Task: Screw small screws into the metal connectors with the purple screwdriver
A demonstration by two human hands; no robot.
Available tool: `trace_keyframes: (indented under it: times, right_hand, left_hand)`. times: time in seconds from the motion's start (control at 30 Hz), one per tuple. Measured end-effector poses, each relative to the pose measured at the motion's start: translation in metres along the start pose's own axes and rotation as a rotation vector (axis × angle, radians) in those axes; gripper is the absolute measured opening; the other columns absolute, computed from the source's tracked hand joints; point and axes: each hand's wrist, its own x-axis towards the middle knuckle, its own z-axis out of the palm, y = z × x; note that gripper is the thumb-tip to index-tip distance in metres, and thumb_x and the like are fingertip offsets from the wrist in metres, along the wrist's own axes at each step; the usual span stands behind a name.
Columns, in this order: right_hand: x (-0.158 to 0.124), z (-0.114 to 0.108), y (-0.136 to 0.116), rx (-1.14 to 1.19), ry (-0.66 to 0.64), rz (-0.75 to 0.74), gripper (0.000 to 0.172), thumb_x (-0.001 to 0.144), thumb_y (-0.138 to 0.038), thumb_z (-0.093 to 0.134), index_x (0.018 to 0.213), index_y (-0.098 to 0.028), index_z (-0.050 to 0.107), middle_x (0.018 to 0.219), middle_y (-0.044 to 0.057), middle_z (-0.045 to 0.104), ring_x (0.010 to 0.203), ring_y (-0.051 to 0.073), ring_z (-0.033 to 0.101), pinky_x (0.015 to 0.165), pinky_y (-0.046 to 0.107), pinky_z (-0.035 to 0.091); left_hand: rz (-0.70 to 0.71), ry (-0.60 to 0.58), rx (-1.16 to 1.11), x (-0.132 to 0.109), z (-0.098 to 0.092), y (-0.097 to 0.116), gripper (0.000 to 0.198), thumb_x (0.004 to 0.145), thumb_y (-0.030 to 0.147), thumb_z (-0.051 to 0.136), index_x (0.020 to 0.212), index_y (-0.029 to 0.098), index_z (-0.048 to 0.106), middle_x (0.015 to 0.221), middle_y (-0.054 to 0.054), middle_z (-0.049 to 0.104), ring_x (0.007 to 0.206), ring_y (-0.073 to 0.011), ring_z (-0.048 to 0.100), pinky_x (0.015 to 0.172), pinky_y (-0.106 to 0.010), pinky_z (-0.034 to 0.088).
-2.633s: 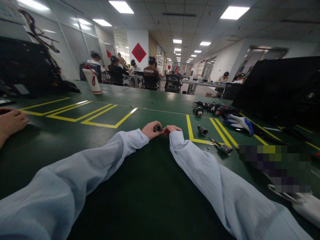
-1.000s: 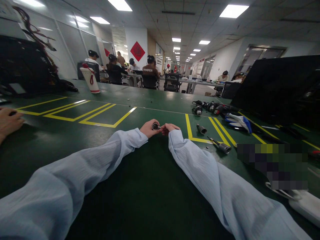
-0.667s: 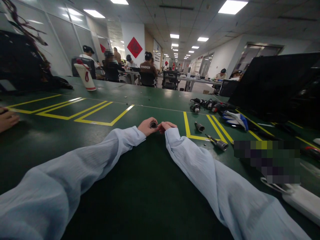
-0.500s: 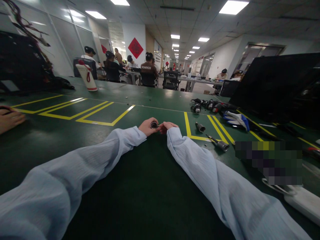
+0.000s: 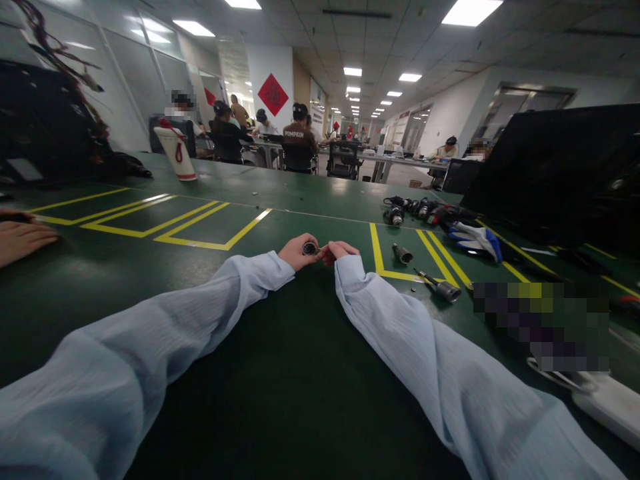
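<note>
In front of me, my left hand [image 5: 294, 253] is closed around a round dark metal part [image 5: 309, 249], its ring-shaped open end turned toward me. Close against it, my right hand [image 5: 340, 251] has its fingertips pinched together at the part's right side. Something thin seems to lie between those fingertips, too small to name. To the right on the table rest a short hollow metal cylinder [image 5: 403, 254] and a grey metal cylinder with a long thin shaft [image 5: 444, 289]. A tiny dark piece [image 5: 413, 290] lies beside them.
Yellow tape [image 5: 200, 243] marks boxes on the green table [image 5: 260, 373]. A white cup [image 5: 177, 153] stands at the back left; another person's hand [image 5: 30, 241] rests at the left edge. Black tools [image 5: 397, 215], blue-white gloves [image 5: 475, 240] and a dark monitor [image 5: 555, 173] are at right.
The view has shifted very slightly. Both my hands stay together at the metal part with nearly the same grip. The other person's hand at left has moved slightly and looks flatter.
</note>
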Motion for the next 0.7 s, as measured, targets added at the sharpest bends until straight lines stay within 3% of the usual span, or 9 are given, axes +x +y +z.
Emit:
trace_keyframes:
  times: [0.13, 0.33, 0.7]
  right_hand:
    - [0.0003, 0.0019, -0.0007, -0.062, 0.010, -0.035, 0.018, 0.066, -0.028, 0.053, 0.054, -0.016, 0.060, 0.047, -0.002, 0.060, 0.043, 0.008, 0.051, 0.045, 0.020, 0.042]
    - [0.0052, -0.0037, 0.0010, -0.056, -0.065, 0.120, 0.018, 0.068, -0.024, 0.052, 0.055, -0.015, 0.061, 0.046, -0.001, 0.060, 0.042, 0.009, 0.051, 0.046, 0.022, 0.043]
    - [0.0027, 0.0004, 0.0000, 0.023, -0.010, 0.081, 0.017, 0.068, -0.024, 0.051, 0.056, -0.015, 0.060, 0.047, -0.002, 0.061, 0.041, 0.007, 0.052, 0.044, 0.019, 0.043]
  left_hand:
    - [0.002, 0.002, 0.022, -0.0008, 0.0005, -0.0006, 0.027, 0.057, 0.032, 0.059, 0.076, 0.015, 0.049, 0.069, 0.000, 0.051, 0.065, -0.0132, 0.048, 0.061, -0.026, 0.039]
    - [0.029, -0.012, 0.046, -0.0002, 0.0001, 0.0005, 0.028, 0.058, 0.035, 0.059, 0.075, 0.015, 0.049, 0.067, 0.001, 0.051, 0.063, -0.0128, 0.047, 0.059, -0.025, 0.040]
    - [0.019, 0.010, 0.036, 0.0002, -0.0006, 0.0000, 0.030, 0.058, 0.038, 0.058, 0.076, 0.015, 0.049, 0.069, 0.000, 0.052, 0.065, -0.0133, 0.048, 0.062, -0.026, 0.040]
